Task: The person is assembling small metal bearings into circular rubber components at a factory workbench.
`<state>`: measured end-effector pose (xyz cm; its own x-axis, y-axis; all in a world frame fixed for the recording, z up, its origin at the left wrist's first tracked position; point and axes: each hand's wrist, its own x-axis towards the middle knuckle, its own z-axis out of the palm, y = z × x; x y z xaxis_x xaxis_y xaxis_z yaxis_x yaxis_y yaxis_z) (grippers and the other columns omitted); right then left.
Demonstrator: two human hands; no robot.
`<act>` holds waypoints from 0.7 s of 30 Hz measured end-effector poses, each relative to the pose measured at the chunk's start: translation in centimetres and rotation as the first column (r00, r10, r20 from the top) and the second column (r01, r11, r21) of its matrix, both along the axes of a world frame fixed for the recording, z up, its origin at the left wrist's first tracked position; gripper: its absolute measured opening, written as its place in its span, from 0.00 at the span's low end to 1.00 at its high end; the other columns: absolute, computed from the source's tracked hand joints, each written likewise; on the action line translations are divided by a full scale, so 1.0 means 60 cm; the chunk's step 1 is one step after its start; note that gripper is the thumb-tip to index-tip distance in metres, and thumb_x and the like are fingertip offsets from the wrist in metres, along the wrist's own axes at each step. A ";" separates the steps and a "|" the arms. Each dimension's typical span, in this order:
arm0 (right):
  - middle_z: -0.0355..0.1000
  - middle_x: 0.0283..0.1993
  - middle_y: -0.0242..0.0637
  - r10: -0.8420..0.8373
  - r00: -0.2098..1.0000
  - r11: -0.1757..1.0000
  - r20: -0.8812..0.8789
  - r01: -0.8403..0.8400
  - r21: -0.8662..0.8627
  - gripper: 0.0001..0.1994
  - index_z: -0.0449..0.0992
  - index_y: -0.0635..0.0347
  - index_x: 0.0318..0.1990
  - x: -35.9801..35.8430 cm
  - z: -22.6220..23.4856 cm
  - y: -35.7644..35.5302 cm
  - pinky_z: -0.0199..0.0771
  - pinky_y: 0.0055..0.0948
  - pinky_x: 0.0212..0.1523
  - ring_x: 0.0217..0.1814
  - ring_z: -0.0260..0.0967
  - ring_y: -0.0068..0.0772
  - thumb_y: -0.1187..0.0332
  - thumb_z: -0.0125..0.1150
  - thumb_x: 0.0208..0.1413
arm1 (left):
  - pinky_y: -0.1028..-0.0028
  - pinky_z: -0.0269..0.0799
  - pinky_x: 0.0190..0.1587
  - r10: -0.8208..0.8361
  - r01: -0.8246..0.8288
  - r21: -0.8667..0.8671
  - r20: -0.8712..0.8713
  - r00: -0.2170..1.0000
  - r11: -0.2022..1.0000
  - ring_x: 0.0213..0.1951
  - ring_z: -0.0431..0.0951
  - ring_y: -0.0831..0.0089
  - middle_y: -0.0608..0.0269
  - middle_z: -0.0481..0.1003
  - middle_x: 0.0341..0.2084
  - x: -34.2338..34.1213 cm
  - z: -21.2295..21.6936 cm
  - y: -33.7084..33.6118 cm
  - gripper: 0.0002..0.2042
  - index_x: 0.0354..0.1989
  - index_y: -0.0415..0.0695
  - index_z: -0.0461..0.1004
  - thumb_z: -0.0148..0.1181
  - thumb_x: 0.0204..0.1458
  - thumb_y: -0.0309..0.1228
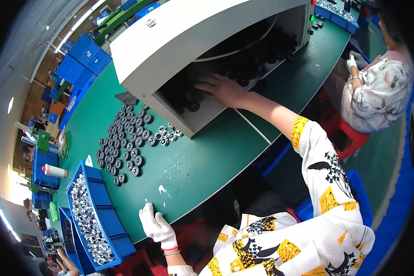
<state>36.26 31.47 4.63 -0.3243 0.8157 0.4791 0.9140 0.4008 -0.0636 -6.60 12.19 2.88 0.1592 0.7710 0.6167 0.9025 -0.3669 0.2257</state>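
Observation:
My right hand [225, 91], bare, reaches through the open front of a white box-shaped housing [170, 39]. Its fingers are stretched out over dark round parts [193, 106] in the shade inside, and I see nothing held. My left hand [156, 225] wears a white glove and rests at the near edge of the green table [184, 184], thumb apart from the fingers, with nothing visible in it. Beyond it, many black wheels with metal centres [129, 138] stand grouped on the table. Small silver metal rings [165, 135] lie beside them, near the housing's corner.
A blue bin [94, 184] full of shiny metal parts stands at the left. Behind it lies a white bottle [55, 171]. More dark parts [276, 46] are heaped inside the housing. Another person [372, 92] sits at the right on a red stool [349, 138].

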 end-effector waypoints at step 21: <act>0.73 0.31 0.35 -0.216 0.310 0.964 -0.926 -0.083 -0.253 0.16 0.72 0.65 0.42 -0.060 0.012 -0.138 0.69 0.25 0.31 0.31 0.71 0.25 0.60 0.60 0.57 | 0.59 0.61 0.60 0.037 -0.037 0.004 0.045 0.998 0.999 0.51 0.73 0.53 0.51 0.76 0.45 0.005 0.007 -0.006 0.13 0.47 0.36 0.74 0.53 0.55 0.26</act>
<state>32.68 23.20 5.38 0.2855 0.9307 0.2288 0.1895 0.1792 -0.9654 -6.27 11.84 3.31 0.1029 0.7726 0.6264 0.9045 -0.3348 0.2643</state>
